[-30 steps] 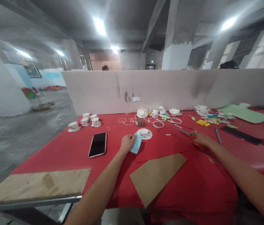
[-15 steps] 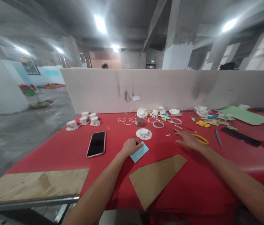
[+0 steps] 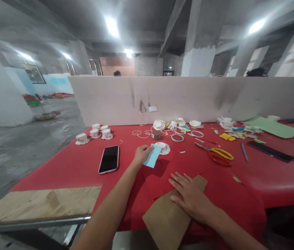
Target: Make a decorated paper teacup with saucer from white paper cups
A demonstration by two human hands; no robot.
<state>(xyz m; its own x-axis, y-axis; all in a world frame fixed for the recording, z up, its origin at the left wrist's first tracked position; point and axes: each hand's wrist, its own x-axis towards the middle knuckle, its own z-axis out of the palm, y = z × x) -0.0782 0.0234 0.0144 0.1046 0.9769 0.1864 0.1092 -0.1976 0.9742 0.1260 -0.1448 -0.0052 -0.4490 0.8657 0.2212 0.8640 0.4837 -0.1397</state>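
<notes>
My left hand (image 3: 141,154) pinches a light blue sheet of paper (image 3: 152,157) by its left edge, lifted above the red tabletop. Part of a white paper cup with a frilled brim (image 3: 164,148) shows behind the sheet. My right hand (image 3: 188,194) lies flat with fingers stretched out, palm down on a brown piece of card (image 3: 162,218). The card's near end reaches over the table's front edge. Beyond my right hand are scissors (image 3: 221,152) with one yellow and one red handle, blades pointing left.
A phone (image 3: 109,159) lies left of my left hand, with several frilled cups (image 3: 107,134) behind it. A roll of brown tape (image 3: 155,134), paper scraps, a blue pen (image 3: 244,152) and a green sheet (image 3: 274,127) lie farther back, before a pale partition (image 3: 188,100).
My left hand has raised the blue paper off the table. My right hand has left the scissors and come down onto the brown card, which has slid toward me.
</notes>
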